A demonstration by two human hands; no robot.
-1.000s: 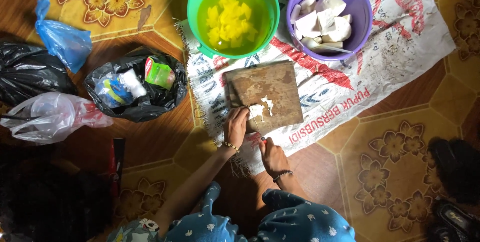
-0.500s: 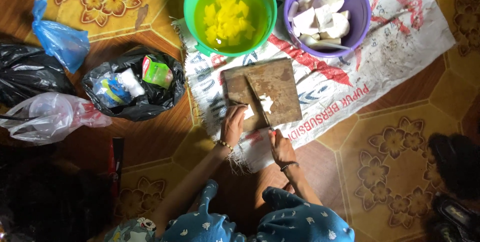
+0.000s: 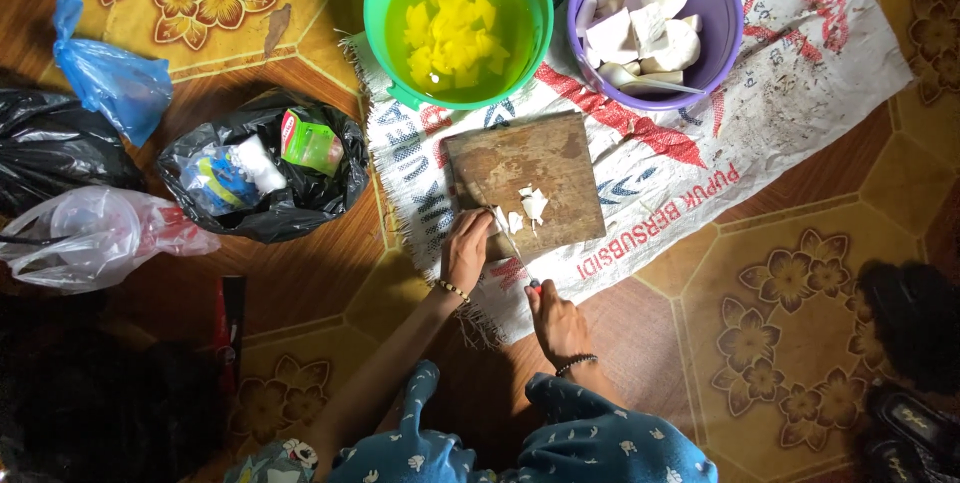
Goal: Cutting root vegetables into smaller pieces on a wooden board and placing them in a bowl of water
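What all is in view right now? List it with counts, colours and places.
Board: one, brown wood, on the sack.
White pieces: a few, on the board.
Knife: one, across the board's near edge.
Green tub: one, yellow chunks in liquid, top centre.
Purple tub: one, white chunks, top right.
Sack: one, white, printed, on the floor.
Bags: black, clear, blue, at left.
Left hand: on the pieces.
Right hand: grips the knife handle.
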